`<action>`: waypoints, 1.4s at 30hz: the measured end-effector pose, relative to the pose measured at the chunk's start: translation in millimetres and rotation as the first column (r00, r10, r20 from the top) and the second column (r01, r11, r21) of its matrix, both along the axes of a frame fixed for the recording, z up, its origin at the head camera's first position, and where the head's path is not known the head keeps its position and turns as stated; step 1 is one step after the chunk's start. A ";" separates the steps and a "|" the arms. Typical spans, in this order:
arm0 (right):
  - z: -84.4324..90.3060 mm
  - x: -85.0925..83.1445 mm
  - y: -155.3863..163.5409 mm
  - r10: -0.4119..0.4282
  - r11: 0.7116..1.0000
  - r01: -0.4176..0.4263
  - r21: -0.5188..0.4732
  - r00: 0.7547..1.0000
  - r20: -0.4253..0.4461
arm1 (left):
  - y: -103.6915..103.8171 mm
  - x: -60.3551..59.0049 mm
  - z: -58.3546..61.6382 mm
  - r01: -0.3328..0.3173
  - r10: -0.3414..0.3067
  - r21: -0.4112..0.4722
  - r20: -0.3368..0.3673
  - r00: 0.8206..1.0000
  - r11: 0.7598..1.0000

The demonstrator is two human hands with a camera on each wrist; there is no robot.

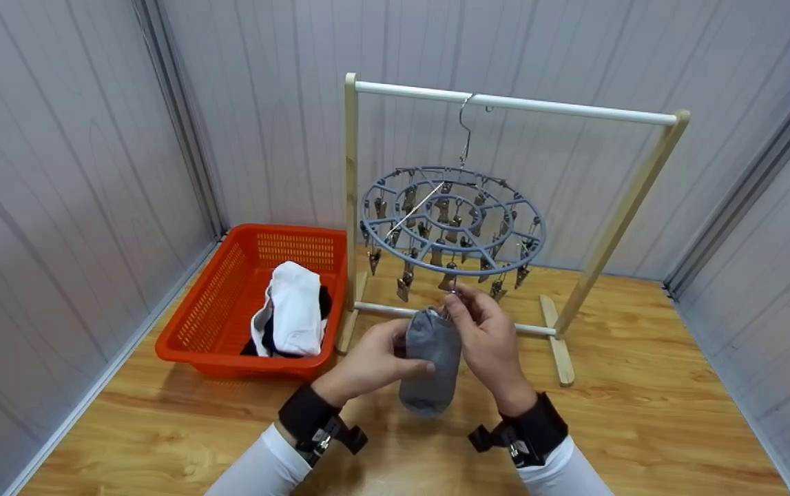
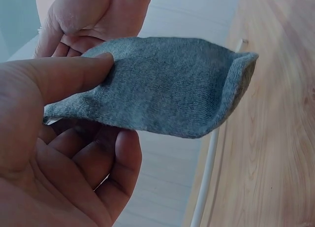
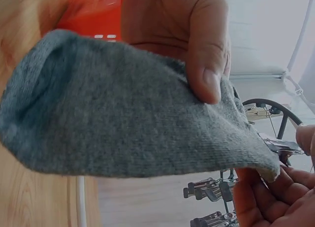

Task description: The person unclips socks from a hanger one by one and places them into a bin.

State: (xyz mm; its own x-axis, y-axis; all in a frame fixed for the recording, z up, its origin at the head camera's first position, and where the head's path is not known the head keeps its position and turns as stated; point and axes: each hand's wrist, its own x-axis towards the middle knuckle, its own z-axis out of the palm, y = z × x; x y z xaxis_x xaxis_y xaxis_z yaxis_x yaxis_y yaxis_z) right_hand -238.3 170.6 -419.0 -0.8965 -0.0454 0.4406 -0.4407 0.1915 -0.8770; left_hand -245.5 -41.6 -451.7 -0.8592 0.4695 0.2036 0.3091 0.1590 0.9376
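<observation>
An orange basket [image 1: 219,303] with white and dark laundry [image 1: 293,310] sits at the left; beside it the left hand [image 1: 367,362] pinches a grey sock [image 1: 430,365] between thumb and fingers, while the right hand [image 1: 487,337] grips the sock's top edge at a clip [image 1: 451,286] under the round hanger [image 1: 451,219] on the wooden rack [image 1: 615,227]

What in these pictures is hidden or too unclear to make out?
- Whether the clip already bites the grey sock: head view, the right hand covers the sock's top edge; right wrist view, too blurred.
- The dark clothes under the white garment in the orange basket: head view, mostly covered.
- The left hand fingers behind the sock: head view, hidden by the sock.
- The rack feet's far ends: head view, too small.
</observation>
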 end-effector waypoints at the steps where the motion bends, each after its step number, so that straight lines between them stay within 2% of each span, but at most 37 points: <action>1: 0.1 0.0 0.1 0.001 1.000 -0.001 -0.006 1.000 0.005 | -0.1 0.0 0.0 0.001 -0.001 -0.001 0.000 1.000 1.000; 18: 0.7 1.4 3.6 -0.071 0.997 0.071 -0.001 0.996 -0.053 | -1.5 -0.1 0.5 0.008 -0.008 0.001 0.015 1.000 1.000; 31: 1.1 1.5 6.1 -0.067 0.996 0.074 0.049 0.988 -0.136 | -3.8 -1.2 -1.6 0.021 -0.021 0.004 -0.013 1.000 1.000; 42: -0.5 0.9 6.6 -0.076 0.997 0.080 0.018 0.982 -0.170 | -2.7 -0.2 -0.6 0.039 -0.039 0.009 -0.014 0.999 0.999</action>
